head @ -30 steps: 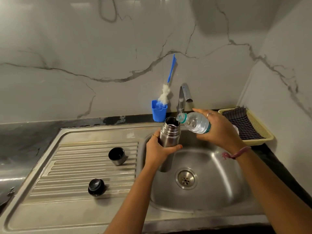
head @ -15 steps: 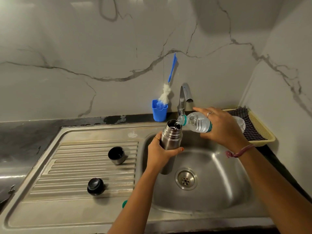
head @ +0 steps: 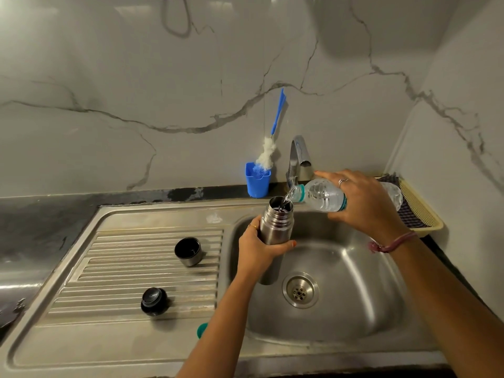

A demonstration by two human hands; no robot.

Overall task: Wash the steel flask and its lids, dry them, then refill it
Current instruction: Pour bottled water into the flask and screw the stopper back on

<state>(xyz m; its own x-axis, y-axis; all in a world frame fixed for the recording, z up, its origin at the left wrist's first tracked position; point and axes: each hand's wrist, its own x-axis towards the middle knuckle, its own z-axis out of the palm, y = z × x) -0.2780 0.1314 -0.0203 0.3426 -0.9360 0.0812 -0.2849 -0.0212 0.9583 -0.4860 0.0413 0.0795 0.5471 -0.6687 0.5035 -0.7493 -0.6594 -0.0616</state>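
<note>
Your left hand [head: 259, 248] grips the cylindrical brushed-steel flask [head: 276, 225] around its middle, thumb curled across the front and the fingers [head: 252, 227] wrapped behind, so the open mouth stands clear above your grip and the base hangs below it over the stainless-steel sink basin [head: 354, 268]. The flask is upright, held above the left part of the basin, just left of the round drain [head: 300, 290]. Your right hand [head: 365, 203] clamps the clear plastic water bottle [head: 321, 197] from above, fingers closed round its body. The bottle lies tilted almost flat, its teal-ringed neck right at the flask's rim, and a thin stream of water runs into the mouth. On the ribbed draining board [head: 122, 268] to the left, the steel cup-shaped lid [head: 188, 251] sits with its dark hollow showing, and the black round stopper lid [head: 154, 300] rests nearer to you, well apart from it. Behind the flask, a blue plastic cup [head: 257, 182] holds a blue-handled white bottle brush [head: 268, 151], beside the chrome tap [head: 297, 156]. A yellow plastic tray [head: 420, 211] with a dark checked cloth [head: 409, 214] sits on the counter behind your right hand
</note>
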